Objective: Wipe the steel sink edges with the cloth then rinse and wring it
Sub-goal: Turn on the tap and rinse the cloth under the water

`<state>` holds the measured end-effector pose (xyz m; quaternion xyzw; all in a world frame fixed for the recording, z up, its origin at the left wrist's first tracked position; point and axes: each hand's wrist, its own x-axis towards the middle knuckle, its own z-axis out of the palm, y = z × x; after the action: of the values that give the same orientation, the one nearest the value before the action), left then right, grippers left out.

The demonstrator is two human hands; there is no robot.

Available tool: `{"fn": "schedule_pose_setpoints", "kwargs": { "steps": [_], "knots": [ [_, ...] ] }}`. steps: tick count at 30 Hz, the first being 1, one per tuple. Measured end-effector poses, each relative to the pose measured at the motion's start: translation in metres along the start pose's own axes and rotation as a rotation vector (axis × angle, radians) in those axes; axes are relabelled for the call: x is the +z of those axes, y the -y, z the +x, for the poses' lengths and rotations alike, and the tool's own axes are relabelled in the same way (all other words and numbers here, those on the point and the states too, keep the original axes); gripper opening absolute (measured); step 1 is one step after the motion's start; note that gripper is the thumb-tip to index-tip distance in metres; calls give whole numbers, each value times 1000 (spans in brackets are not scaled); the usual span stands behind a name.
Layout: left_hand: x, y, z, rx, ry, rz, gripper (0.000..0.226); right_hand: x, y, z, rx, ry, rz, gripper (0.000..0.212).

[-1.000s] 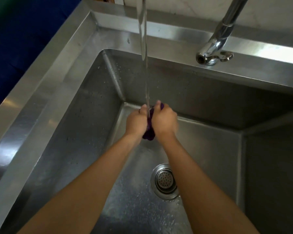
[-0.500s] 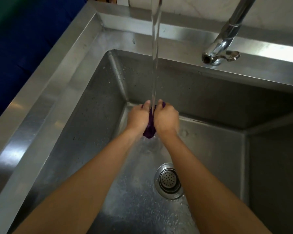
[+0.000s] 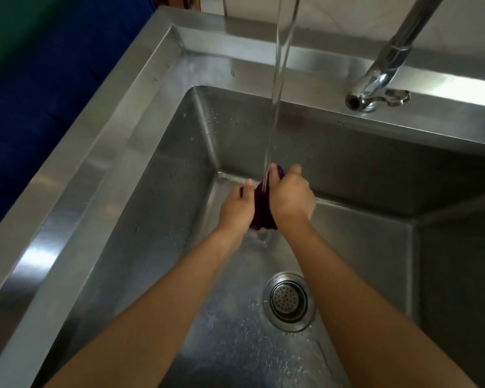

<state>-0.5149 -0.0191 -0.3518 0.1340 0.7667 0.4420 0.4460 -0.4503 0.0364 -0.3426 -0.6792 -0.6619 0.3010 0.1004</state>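
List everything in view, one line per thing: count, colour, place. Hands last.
sink: one, steel grey, fills most of the view
cloth: one, dark purple, bunched between both hands over the basin
water stream: one, clear, falling onto the cloth
tap: one, chrome, rear ledge at right
drain strainer: one, steel, basin floor
blue surface: one, dark blue, left of the sink
left hand: one, grips the cloth
right hand: one, grips the cloth

left hand (image 3: 235,210): fingers curled round cloth (image 3: 261,208) | right hand (image 3: 290,197): same grip | hands side by side, forearms stretched forward
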Motion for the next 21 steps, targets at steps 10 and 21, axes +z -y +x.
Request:
{"fn": "schedule_pose_setpoints", "kwargs": {
  "steps": [10, 21],
  "knots": [
    [-16, 21, 14, -275, 245, -416, 39, -2, -33, -52, -354, 133, 374, 33],
    [13, 3, 5, -277, 328, -483, 48, 1, -33, -18, -488, 102, 269, 56]
  ]
}}
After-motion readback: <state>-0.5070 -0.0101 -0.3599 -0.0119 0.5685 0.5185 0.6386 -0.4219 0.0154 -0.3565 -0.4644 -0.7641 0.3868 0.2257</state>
